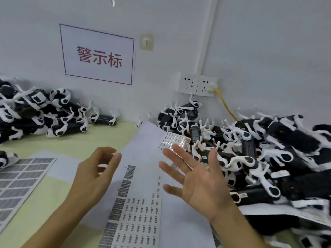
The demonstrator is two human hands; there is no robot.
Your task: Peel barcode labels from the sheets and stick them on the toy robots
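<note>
Head view: both hands hover empty over the label sheets (139, 217) at the worktop's (75, 140) near edge, the left hand (93, 176) loosely curled, the right hand (198, 179) spread wide. Toy robots (268, 154) pile along the right edge and back-left corner.

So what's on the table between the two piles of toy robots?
In the head view, bare yellow-green table at the back and, nearer, a white label sheet lie between the left pile and the right pile.

Label print (141, 217) too small; left sheet (21, 178) cropped; right robots (286, 149) blurred.
</note>
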